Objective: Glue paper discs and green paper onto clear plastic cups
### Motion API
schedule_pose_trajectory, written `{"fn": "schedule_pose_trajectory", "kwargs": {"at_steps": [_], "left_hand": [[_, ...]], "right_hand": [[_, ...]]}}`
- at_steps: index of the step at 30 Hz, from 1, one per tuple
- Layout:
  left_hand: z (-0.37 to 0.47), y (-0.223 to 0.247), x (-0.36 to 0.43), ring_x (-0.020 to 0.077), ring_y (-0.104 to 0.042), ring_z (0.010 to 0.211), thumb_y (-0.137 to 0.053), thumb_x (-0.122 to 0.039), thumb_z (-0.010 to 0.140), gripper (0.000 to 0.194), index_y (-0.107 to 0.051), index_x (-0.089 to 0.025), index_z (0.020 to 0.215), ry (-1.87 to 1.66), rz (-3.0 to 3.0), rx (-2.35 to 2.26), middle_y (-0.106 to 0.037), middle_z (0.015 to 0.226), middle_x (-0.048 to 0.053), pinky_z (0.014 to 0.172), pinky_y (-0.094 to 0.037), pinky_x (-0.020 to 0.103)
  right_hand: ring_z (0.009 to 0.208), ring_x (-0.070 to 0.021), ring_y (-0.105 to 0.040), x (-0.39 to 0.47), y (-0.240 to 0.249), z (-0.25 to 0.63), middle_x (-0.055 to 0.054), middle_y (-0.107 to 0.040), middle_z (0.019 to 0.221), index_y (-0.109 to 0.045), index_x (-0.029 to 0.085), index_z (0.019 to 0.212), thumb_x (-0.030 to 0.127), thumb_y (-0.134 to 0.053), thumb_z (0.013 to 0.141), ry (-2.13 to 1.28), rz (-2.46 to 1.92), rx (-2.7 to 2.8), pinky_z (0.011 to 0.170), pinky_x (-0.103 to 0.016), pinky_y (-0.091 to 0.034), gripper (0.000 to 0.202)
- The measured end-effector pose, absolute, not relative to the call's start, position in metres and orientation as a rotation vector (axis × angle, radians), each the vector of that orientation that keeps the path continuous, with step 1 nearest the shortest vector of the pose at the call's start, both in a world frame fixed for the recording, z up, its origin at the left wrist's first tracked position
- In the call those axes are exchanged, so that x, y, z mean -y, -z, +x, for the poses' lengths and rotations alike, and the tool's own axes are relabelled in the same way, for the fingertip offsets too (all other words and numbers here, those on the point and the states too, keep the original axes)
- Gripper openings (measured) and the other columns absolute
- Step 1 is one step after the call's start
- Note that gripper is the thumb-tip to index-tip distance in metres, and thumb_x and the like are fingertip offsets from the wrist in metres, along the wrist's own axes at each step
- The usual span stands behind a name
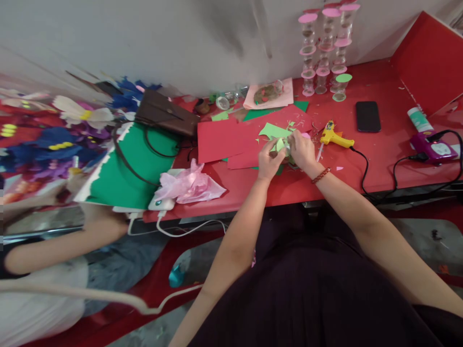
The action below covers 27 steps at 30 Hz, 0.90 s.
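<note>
Your L hand (269, 161) was clamped on the green paper piece (279, 144), thumb vs fingers, just left of the glue gun (337, 137). Your R hand (302, 152) was right beside that piece, fingers bunched; can't tell if they gripped it. Rel. to glue gun: red paper (217, 140) lay left, phone (368, 116) right, stacked cups (323, 55) behind, pink bag (190, 184) well left near table (289, 192) edge.
</note>
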<state>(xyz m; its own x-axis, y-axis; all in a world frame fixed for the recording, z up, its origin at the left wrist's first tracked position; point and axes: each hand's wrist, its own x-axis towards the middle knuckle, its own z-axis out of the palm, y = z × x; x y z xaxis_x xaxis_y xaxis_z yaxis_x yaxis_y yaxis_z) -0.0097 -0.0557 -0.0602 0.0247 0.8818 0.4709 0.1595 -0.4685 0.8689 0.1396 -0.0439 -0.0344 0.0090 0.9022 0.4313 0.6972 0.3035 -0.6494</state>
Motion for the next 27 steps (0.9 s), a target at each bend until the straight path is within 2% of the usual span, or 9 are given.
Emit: {"fn": "schedule_pose_trajectory", "kwargs": {"at_steps": [4, 7, 11, 15, 18, 21, 25, 27], "left_hand": [[-0.007, 0.059, 0.055, 0.0122, -0.072, 0.066, -0.079, -0.063, 0.084, 0.055, -0.074, -0.024, 0.121, -1.468, 1.566, -1.051, -0.078, 0.118, 0.008, 0.059, -0.061, 0.025], [-0.005, 0.057, 0.056, 0.0111, -0.069, 0.056, -0.081, -0.062, 0.082, 0.055, -0.074, -0.024, 0.121, -1.44, 1.481, -1.025, -0.079, 0.107, 0.006, 0.053, -0.061, 0.026], [-0.005, 0.055, 0.059, 0.012, -0.07, 0.055, -0.082, -0.061, 0.08, 0.056, -0.074, -0.023, 0.12, -1.447, 1.446, -1.019, -0.08, 0.103, 0.005, 0.051, -0.06, 0.026], [-0.008, 0.055, 0.062, 0.013, -0.072, 0.056, -0.083, -0.061, 0.079, 0.056, -0.075, -0.021, 0.117, -1.402, 1.485, -1.044, -0.079, 0.118, 0.01, 0.05, -0.06, 0.026], [-0.011, 0.056, 0.061, 0.0153, -0.075, 0.064, -0.083, -0.064, 0.078, 0.06, -0.073, -0.021, 0.12, -1.393, 1.473, -1.051, -0.075, 0.128, 0.012, 0.055, -0.063, 0.029], [-0.011, 0.057, 0.057, 0.0195, -0.078, 0.084, -0.082, -0.068, 0.079, 0.061, -0.072, -0.024, 0.121, -1.506, 1.47, -1.011, -0.076, 0.125, 0.01, 0.07, -0.067, 0.032], [-0.013, 0.058, 0.052, 0.0212, -0.075, 0.104, -0.079, -0.067, 0.083, 0.053, -0.071, -0.028, 0.118, -1.625, 1.524, -0.955, -0.074, 0.122, 0.007, 0.084, -0.065, 0.031], [-0.014, 0.058, 0.052, 0.0217, -0.074, 0.109, -0.076, -0.065, 0.087, 0.05, -0.068, -0.03, 0.121, -1.617, 1.54, -0.949, -0.072, 0.125, 0.006, 0.089, -0.064, 0.032]], "right_hand": [[0.071, -0.018, -0.061, 0.041, 0.038, 0.138, -0.006, -0.072, 0.082, -0.058, 0.022, 0.092, 0.028, -0.046, 0.107, -0.306, -1.384, 1.686, 0.062, -0.028, -0.033, 0.021], [0.071, -0.0189, -0.063, 0.044, 0.034, 0.14, -0.007, -0.072, 0.081, -0.06, 0.022, 0.096, 0.03, -0.048, 0.107, -0.263, -1.433, 1.723, 0.062, -0.028, -0.033, 0.019], [0.073, -0.0204, -0.065, 0.049, 0.025, 0.144, -0.008, -0.074, 0.086, -0.063, 0.021, 0.101, 0.033, -0.053, 0.106, -0.201, -1.499, 1.787, 0.064, -0.029, -0.036, 0.016], [0.074, -0.0208, -0.066, 0.041, 0.026, 0.155, -0.007, -0.073, 0.085, -0.061, 0.022, 0.098, 0.035, -0.051, 0.107, -0.221, -1.445, 1.647, 0.067, -0.03, -0.041, 0.019], [0.069, -0.0192, -0.064, 0.031, 0.031, 0.164, -0.003, -0.067, 0.076, -0.059, 0.023, 0.092, 0.031, -0.048, 0.107, -0.26, -1.362, 1.522, 0.068, -0.031, -0.044, 0.021], [0.068, -0.0164, -0.065, 0.025, 0.034, 0.164, 0.0, -0.066, 0.074, -0.061, 0.024, 0.09, 0.027, -0.046, 0.107, -0.403, -1.24, 1.48, 0.069, -0.029, -0.047, 0.022], [0.089, -0.0195, -0.072, 0.028, 0.031, 0.157, -0.004, -0.076, 0.091, -0.069, 0.023, 0.088, 0.018, -0.061, 0.097, -0.484, -1.129, 1.571, 0.086, -0.033, -0.053, 0.013], [0.096, -0.0226, -0.072, 0.032, 0.028, 0.155, -0.006, -0.079, 0.095, -0.072, 0.022, 0.083, 0.02, -0.064, 0.096, -0.446, -1.17, 1.625, 0.091, -0.035, -0.052, 0.015]]}}
